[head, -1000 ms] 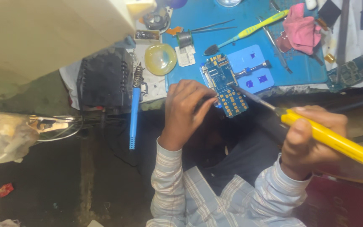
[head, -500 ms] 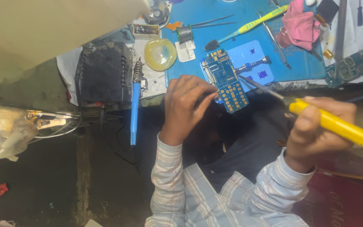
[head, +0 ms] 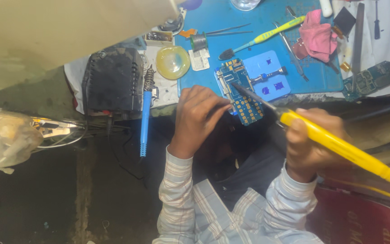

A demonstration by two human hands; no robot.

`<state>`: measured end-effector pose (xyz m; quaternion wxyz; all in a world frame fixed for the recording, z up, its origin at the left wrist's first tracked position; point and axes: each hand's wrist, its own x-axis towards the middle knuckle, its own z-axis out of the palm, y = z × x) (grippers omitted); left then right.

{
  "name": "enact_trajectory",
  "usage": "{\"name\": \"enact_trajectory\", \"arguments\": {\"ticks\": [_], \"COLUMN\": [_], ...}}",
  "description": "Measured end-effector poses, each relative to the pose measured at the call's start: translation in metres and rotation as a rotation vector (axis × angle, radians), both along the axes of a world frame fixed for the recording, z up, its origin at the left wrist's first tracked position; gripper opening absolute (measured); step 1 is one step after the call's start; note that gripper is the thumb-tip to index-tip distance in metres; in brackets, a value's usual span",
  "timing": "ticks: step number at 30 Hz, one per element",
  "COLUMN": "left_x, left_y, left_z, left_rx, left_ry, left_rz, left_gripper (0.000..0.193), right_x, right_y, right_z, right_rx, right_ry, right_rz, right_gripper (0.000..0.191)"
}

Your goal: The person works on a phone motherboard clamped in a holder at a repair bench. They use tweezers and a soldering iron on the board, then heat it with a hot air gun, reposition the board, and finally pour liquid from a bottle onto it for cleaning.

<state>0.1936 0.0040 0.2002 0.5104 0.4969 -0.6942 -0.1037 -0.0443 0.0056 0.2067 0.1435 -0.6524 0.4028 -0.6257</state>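
My left hand (head: 199,118) pinches the near edge of a blue circuit board (head: 241,90) with gold pads, holding it at the front of the blue work mat (head: 231,18). My right hand (head: 310,140) grips a yellow-handled soldering iron (head: 339,147). Its dark metal tip (head: 244,91) rests on the middle of the board. Both sleeves are pale and striped.
A blue-handled soldering iron (head: 145,122) sits in its stand beside a black power unit (head: 113,80). On the mat lie a solder spool (head: 198,41), tweezers (head: 229,31), a yellow-green brush (head: 267,35), a pink cloth (head: 318,39) and a round yellowish dish (head: 173,62). Another circuit board (head: 370,80) lies at right.
The yellow iron's tip has moved left along the board toward its middle. My left hand keeps its hold on the board. The view has shifted slightly downward.
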Motion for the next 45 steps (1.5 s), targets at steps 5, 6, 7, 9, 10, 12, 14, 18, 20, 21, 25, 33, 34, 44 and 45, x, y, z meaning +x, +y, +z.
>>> {"name": "enact_trajectory", "arguments": {"ticks": [5,6,7,9,10,12,14,18,20,21,25,33,34,44,45], "left_x": [0.0,0.0,-0.001,-0.001,-0.001,-0.002,-0.002,-0.002,-0.002,-0.002,-0.001,0.0,0.001,-0.001,0.0], "left_y": [0.0,0.0,0.0,0.0,0.0,0.001,0.001,0.001,0.001,0.001,0.0,-0.001,-0.001,0.0,0.0], "left_z": [-0.003,-0.003,-0.003,-0.003,-0.003,-0.003,-0.002,-0.002,-0.002,-0.002,-0.004,-0.006,-0.006,-0.005,-0.005], "left_rx": [-0.033,-0.037,-0.04,-0.044,-0.043,-0.042,-0.04,-0.043,-0.04,-0.039,-0.041,-0.048,-0.05,-0.05,-0.046], "left_ry": [0.013,0.012,0.013,0.017,0.02,0.027,0.022,0.022,0.029,0.029,0.02,0.042,0.037,0.002,-0.001], "left_rz": [0.002,0.008,0.009,0.01,0.014,0.019,0.013,0.014,0.013,0.012,0.017,0.0,0.003,0.012,0.016], "left_gripper": [0.013,0.013,0.013,0.014,0.014,0.014,0.013,0.013,0.013,0.013,0.013,0.013,0.013,0.016,0.017], "right_x": [0.002,0.001,0.001,0.001,0.004,0.005,0.007,0.011,0.014,0.015,0.017,0.02,0.021,0.026,0.026], "right_y": [-0.003,-0.004,-0.003,-0.002,-0.002,-0.001,0.002,0.007,0.007,0.008,0.011,0.013,0.012,0.019,0.018], "right_z": [0.005,0.007,0.008,0.01,0.009,0.011,0.014,0.021,0.024,0.025,0.027,0.028,0.028,0.038,0.037], "right_rx": [-0.021,-0.024,-0.033,-0.039,-0.036,-0.028,-0.007,0.06,0.053,0.049,0.083,0.102,0.095,0.12,0.116], "right_ry": [0.173,0.192,0.213,0.227,0.219,0.23,0.244,0.197,0.217,0.231,0.209,0.175,0.204,0.258,0.26], "right_rz": [-0.004,-0.011,-0.023,-0.028,-0.02,-0.01,-0.004,-0.011,-0.019,-0.026,-0.013,0.013,0.003,0.004,0.008], "right_gripper": [0.038,0.038,0.038,0.038,0.039,0.04,0.041,0.043,0.043,0.043,0.042,0.039,0.038,0.033,0.033]}}
